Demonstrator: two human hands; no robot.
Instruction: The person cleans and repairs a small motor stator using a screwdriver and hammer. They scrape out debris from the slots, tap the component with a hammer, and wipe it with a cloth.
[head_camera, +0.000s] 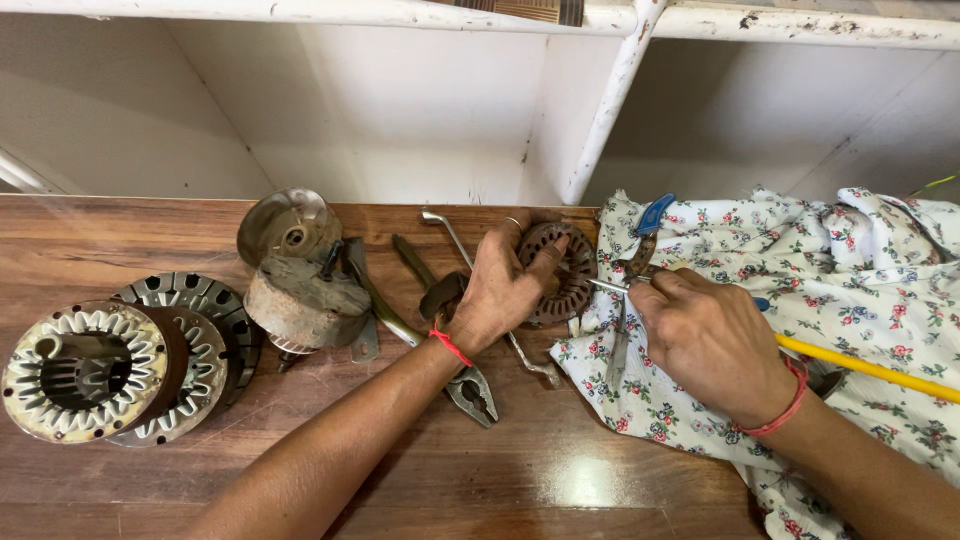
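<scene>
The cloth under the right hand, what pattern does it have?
The cloth is white with small red and pink flowers and green leaves, seen clearly in the head view beneath the right hand.

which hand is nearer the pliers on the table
Left. The left hand grips the round stator, its wrist right above the pliers. The right hand is off to the side on the floral cloth, holding a thin tool.

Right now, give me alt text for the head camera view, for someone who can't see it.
A person's left hand steadies a round slotted metal stator core on a wooden table while the right hand pokes a thin metal tool at it, over a floral cloth. Two stacked motor stators, a rusty housing and pliers lie left.
</scene>
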